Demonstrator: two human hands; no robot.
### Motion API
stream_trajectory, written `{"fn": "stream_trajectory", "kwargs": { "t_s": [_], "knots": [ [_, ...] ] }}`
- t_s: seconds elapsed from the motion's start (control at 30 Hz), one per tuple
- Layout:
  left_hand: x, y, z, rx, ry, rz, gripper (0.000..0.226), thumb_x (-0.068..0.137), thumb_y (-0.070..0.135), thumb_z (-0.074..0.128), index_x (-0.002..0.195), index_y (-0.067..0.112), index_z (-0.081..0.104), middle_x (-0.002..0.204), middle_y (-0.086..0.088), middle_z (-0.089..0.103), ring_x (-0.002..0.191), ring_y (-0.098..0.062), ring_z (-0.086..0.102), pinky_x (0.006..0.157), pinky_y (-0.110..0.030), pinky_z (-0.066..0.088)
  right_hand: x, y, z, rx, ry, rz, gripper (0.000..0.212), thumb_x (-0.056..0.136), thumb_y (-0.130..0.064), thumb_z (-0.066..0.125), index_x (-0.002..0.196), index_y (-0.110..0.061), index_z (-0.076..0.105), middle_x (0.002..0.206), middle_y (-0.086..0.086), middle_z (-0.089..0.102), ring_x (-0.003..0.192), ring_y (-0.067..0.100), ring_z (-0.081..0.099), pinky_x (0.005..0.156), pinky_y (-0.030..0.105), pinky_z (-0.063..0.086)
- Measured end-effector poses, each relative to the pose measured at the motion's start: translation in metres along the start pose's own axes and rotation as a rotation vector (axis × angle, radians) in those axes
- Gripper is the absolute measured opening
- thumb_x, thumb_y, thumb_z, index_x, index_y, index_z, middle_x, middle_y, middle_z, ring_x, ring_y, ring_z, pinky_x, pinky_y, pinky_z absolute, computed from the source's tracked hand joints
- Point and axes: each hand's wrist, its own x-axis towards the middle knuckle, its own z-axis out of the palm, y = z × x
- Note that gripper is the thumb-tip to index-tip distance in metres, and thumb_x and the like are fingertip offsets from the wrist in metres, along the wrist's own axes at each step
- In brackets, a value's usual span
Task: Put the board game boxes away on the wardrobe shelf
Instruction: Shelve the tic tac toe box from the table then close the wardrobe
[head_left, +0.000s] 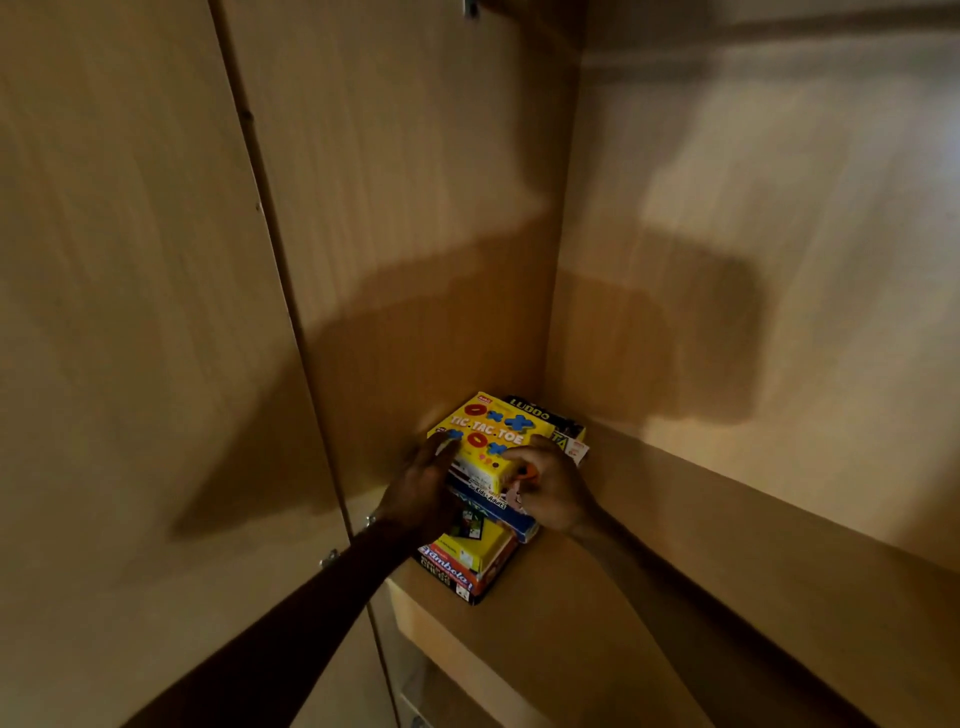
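A stack of several board game boxes stands in the back left corner of the wardrobe shelf (597, 613). On top lies a yellow Tic Tac Toe box (491, 428). Behind it shows a dark Ludo box (540, 414). Under it come a blue box (506, 512), a yellow box (480, 545) and a red Tambola box (452, 569). My left hand (423, 486) presses the left side of the Tic Tac Toe box. My right hand (550, 486) grips its near right corner. Both hands hide parts of the boxes beneath.
The wardrobe's side panel (405, 208) rises on the left and the back wall (753, 234) on the right. An open door (130, 312) with metal hinges (328, 558) stands at the far left. Below the shelf's front edge is a dim lower compartment (441, 691).
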Motion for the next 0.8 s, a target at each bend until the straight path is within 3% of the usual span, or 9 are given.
{"fn": "stream_trajectory", "kwargs": {
  "t_s": [0.07, 0.17, 0.2, 0.27, 0.33, 0.4, 0.5, 0.63, 0.8],
  "knots": [
    [0.000, 0.001, -0.005, -0.088, -0.036, -0.043, 0.079, 0.086, 0.015, 0.066, 0.153, 0.025, 0.025, 0.162, 0.002, 0.016, 0.146, -0.027, 0.019, 0.112, -0.043, 0.038, -0.003, -0.003, -0.001, 0.007, -0.012, -0.012, 0.047, 0.078, 0.001, 0.063, 0.123, -0.014, 0.060, 0.124, 0.006, 0.048, 0.117, 0.020, 0.052, 0.099, 0.034, 0.050],
    [-0.007, 0.002, -0.010, -0.223, 0.005, -0.056, 0.066, 0.088, 0.021, 0.062, 0.148, 0.024, 0.036, 0.154, -0.002, 0.034, 0.139, -0.025, 0.037, 0.108, -0.042, 0.044, -0.010, -0.007, 0.001, 0.008, 0.014, -0.002, 0.045, 0.083, -0.004, 0.064, 0.126, -0.014, 0.056, 0.125, 0.004, 0.048, 0.119, 0.018, 0.050, 0.097, 0.027, 0.049],
    [-0.012, 0.006, -0.011, -0.292, 0.039, -0.069, 0.060, 0.090, 0.024, 0.061, 0.146, 0.023, 0.040, 0.148, -0.003, 0.042, 0.130, -0.022, 0.049, 0.099, -0.040, 0.051, -0.014, -0.007, 0.002, 0.028, 0.047, 0.004, 0.044, 0.083, -0.006, 0.066, 0.126, -0.013, 0.056, 0.124, 0.002, 0.049, 0.118, 0.015, 0.051, 0.094, 0.021, 0.048],
    [-0.027, 0.019, -0.017, -0.432, 0.093, -0.130, 0.050, 0.094, 0.024, 0.059, 0.141, 0.017, 0.045, 0.135, -0.002, 0.053, 0.103, -0.003, 0.064, 0.073, -0.020, 0.058, -0.024, -0.010, 0.001, 0.116, 0.086, 0.031, 0.041, 0.084, -0.007, 0.067, 0.124, -0.014, 0.057, 0.120, -0.002, 0.053, 0.113, 0.010, 0.054, 0.085, 0.009, 0.047],
    [-0.042, 0.033, -0.021, -0.550, 0.136, -0.168, 0.039, 0.096, 0.014, 0.057, 0.134, 0.009, 0.049, 0.123, 0.002, 0.057, 0.083, 0.015, 0.062, 0.060, -0.005, 0.049, -0.036, -0.015, -0.003, 0.249, 0.100, 0.044, 0.036, 0.085, -0.007, 0.067, 0.119, -0.016, 0.060, 0.117, -0.004, 0.060, 0.108, 0.008, 0.061, 0.082, 0.014, 0.053],
    [-0.058, 0.040, -0.021, -0.630, 0.200, -0.166, 0.029, 0.096, 0.013, 0.058, 0.125, 0.011, 0.056, 0.108, 0.011, 0.062, 0.083, 0.016, 0.063, 0.059, -0.005, 0.046, -0.053, -0.021, -0.011, 0.326, 0.127, 0.069, 0.030, 0.087, -0.010, 0.067, 0.116, -0.018, 0.062, 0.111, -0.007, 0.065, 0.101, 0.004, 0.064, 0.078, 0.020, 0.057],
    [-0.092, 0.054, -0.017, -0.657, 0.267, -0.203, 0.027, 0.094, 0.020, 0.062, 0.120, 0.015, 0.062, 0.096, 0.023, 0.061, 0.086, 0.013, 0.062, 0.068, -0.011, 0.046, -0.090, -0.027, -0.021, 0.331, 0.189, 0.110, 0.030, 0.087, -0.009, 0.066, 0.115, -0.018, 0.065, 0.103, -0.008, 0.065, 0.095, 0.007, 0.063, 0.072, 0.010, 0.050],
    [-0.139, 0.073, -0.002, -0.712, 0.268, -0.217, 0.026, 0.094, 0.015, 0.062, 0.120, 0.015, 0.065, 0.101, 0.015, 0.065, 0.091, 0.006, 0.060, 0.070, -0.005, 0.046, -0.144, -0.029, -0.021, 0.355, 0.173, 0.164, 0.030, 0.087, -0.010, 0.066, 0.115, -0.018, 0.065, 0.101, -0.004, 0.068, 0.095, 0.009, 0.064, 0.078, 0.013, 0.048],
    [-0.212, 0.092, 0.012, -0.709, 0.190, -0.243, 0.027, 0.094, 0.017, 0.062, 0.121, 0.014, 0.065, 0.102, 0.008, 0.068, 0.092, 0.009, 0.060, 0.068, -0.002, 0.044, -0.221, -0.042, -0.006, 0.369, 0.172, 0.229, 0.026, 0.085, -0.008, 0.067, 0.109, -0.015, 0.068, 0.092, -0.005, 0.069, 0.086, 0.002, 0.064, 0.075, 0.013, 0.047]
  ]
}}
